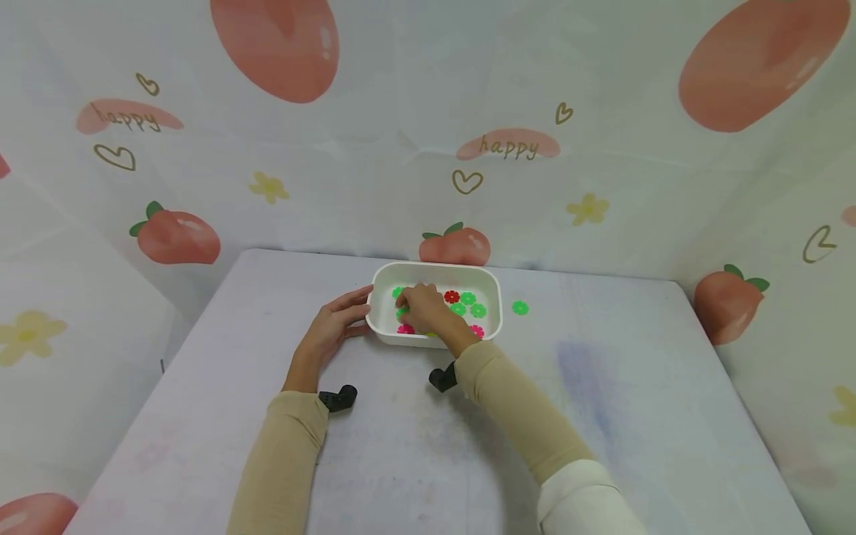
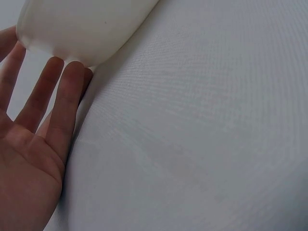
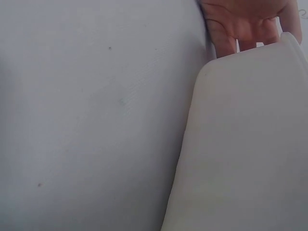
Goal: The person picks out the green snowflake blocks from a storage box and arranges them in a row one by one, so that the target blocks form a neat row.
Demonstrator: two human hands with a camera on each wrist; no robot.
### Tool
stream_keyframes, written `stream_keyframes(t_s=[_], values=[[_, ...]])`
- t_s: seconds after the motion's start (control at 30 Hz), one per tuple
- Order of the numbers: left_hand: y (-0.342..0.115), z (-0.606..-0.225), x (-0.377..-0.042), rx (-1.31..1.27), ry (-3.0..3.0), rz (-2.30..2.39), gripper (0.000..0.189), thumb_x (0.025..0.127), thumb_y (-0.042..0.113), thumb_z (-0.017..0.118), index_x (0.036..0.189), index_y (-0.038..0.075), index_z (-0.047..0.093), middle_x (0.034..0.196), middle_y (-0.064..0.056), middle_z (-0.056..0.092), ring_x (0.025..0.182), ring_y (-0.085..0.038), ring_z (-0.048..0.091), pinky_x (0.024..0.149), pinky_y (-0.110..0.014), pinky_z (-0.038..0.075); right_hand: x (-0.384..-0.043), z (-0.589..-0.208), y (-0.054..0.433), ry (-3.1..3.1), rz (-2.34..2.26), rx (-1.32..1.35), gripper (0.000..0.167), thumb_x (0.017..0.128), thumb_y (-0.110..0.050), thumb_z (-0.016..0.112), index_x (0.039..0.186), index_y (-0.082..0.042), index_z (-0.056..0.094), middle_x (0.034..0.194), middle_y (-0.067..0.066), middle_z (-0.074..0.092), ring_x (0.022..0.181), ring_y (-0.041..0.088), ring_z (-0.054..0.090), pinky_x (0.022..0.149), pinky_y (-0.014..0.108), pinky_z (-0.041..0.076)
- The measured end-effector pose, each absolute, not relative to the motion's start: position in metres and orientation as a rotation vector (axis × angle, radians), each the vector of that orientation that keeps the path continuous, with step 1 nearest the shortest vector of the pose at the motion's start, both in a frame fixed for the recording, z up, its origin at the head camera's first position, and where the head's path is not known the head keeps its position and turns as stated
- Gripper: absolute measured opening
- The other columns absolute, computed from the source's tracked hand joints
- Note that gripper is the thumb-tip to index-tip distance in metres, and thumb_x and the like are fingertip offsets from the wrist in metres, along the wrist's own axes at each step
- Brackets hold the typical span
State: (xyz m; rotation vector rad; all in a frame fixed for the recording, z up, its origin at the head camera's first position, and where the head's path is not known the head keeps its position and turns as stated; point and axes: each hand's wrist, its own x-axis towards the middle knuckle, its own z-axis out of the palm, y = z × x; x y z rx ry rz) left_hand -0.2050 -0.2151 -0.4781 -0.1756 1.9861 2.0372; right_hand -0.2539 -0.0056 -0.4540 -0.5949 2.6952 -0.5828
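- The right hand (image 1: 428, 308) was down inside the white tray (image 1: 461, 274), fingers bent towards the pieces; the fingertips were hidden, so whether they pinched one could not be told.
- The left hand (image 1: 331, 325) had its fingers spread and fairly straight, their tips against the tray's left end, grasping nothing and apparently steadying it.
- The step in hand looked like picking out or sorting the flower-shaped pieces. The next move seemed to call for a neat fingertip pinch on one thin piece, with the left hand keeping the tray from sliding.
- The pieces lay scattered across the tray floor: several green pieces (image 1: 468, 298), a red piece (image 1: 452, 296), pink pieces (image 1: 476, 331) and a bit of yellow, partly hidden. They looked flat, with notched edges.
- The tray was shallow, with rounded corners, and sat near the far edge of the pale table (image 1: 635, 386).
- One loose green piece (image 1: 520, 307) lay on the table, just right of the tray.
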Motion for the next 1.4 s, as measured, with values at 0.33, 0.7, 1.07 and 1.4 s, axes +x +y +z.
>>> stream_keyframes(t_s=[0.33, 0.7, 1.07, 1.4], values=[[-0.215, -0.479, -0.206, -0.192, 1.992, 2.032, 0.054, 0.101, 0.024, 0.064, 0.153, 0.021, 0.049, 0.158, -0.007, 0.046, 0.12, -0.013, 0.061, 0.102, -0.036, 0.056, -0.257, -0.447, 0.002, 2.663, -0.817, -0.661, 0.015, 0.096, -0.014, 0.07, 0.11, -0.01, 0.071, 0.103, 0.007, 0.067, 0.097, 0.021, 0.056, 0.09, 0.031, 0.052], [-0.215, -0.479, -0.203, -0.211, 1.993, 2.049, 0.051, 0.101, 0.022, 0.065, 0.15, 0.024, 0.053, 0.157, -0.005, 0.049, 0.122, -0.015, 0.062, 0.094, -0.027, 0.059, -0.258, -0.427, 0.024, 2.663, -1.071, -0.634, 0.017, 0.099, -0.018, 0.067, 0.113, -0.008, 0.071, 0.101, 0.005, 0.069, 0.096, 0.019, 0.059, 0.087, 0.029, 0.051], [-0.214, -0.477, -0.202, -0.228, 2.0, 2.049, 0.051, 0.1, 0.022, 0.065, 0.15, 0.023, 0.052, 0.157, -0.005, 0.049, 0.122, -0.015, 0.062, 0.095, -0.028, 0.059, -0.26, -0.409, 0.046, 2.635, -1.283, -0.607, 0.019, 0.1, -0.017, 0.065, 0.116, -0.009, 0.071, 0.108, 0.008, 0.071, 0.104, 0.025, 0.064, 0.092, 0.034, 0.057], [-0.214, -0.477, -0.203, -0.213, 1.993, 2.05, 0.054, 0.099, 0.025, 0.067, 0.151, 0.023, 0.051, 0.158, -0.006, 0.048, 0.119, -0.012, 0.063, 0.095, -0.028, 0.059, -0.258, -0.404, 0.075, 2.641, -1.432, -0.52, 0.022, 0.099, -0.02, 0.066, 0.119, -0.011, 0.069, 0.111, 0.008, 0.068, 0.106, 0.027, 0.063, 0.091, 0.038, 0.058]])
